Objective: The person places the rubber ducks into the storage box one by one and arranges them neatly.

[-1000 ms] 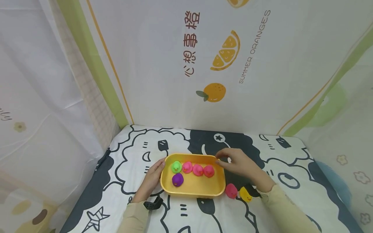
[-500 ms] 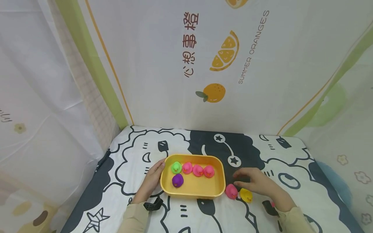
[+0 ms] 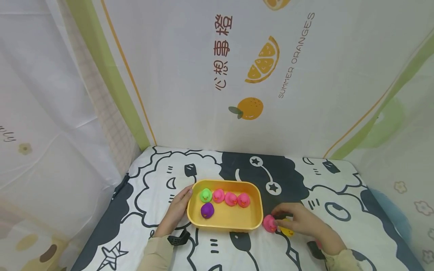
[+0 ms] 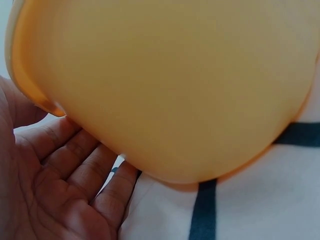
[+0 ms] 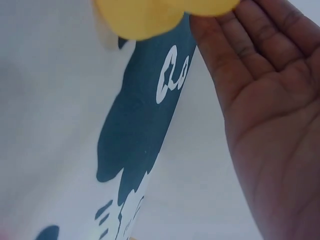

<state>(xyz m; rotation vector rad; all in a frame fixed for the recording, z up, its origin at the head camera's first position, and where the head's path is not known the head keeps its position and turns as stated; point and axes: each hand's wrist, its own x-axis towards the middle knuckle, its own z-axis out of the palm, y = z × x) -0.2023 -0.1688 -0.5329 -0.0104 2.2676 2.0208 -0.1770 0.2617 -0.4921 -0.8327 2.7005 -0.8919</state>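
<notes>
Left hand (image 3: 178, 207) grasping the yellow tray (image 3: 235, 220) at its left end: thumb at the rim, fingers against the outer wall, as the left wrist view shows from close by. Tray rests on a black-and-white cartoon cloth (image 3: 257, 248). Inside, along the far side, a row of four toy ducks: green duck (image 3: 205, 195) leftmost, then three pink ducks (image 3: 231, 199) side by side. Purple duck (image 3: 207, 210) sits just nearer the person than the green one. Right hand (image 3: 300, 220) is out past the tray's right end, thumb and forefinger at a loose pink duck (image 3: 269, 224); cannot tell whether they pinch it or only touch. That duck lies on the cloth, just beside the tray's near right corner. Yellow duck (image 3: 287, 232) next to it, on its right, partly hidden under the right hand; the right wrist view catches yellow at its top edge, close to the fingers. Dark wristband (image 3: 179, 238) on the left wrist, pale sleeves on both arms. White backdrop (image 3: 183, 94) behind, printed with oranges.
</notes>
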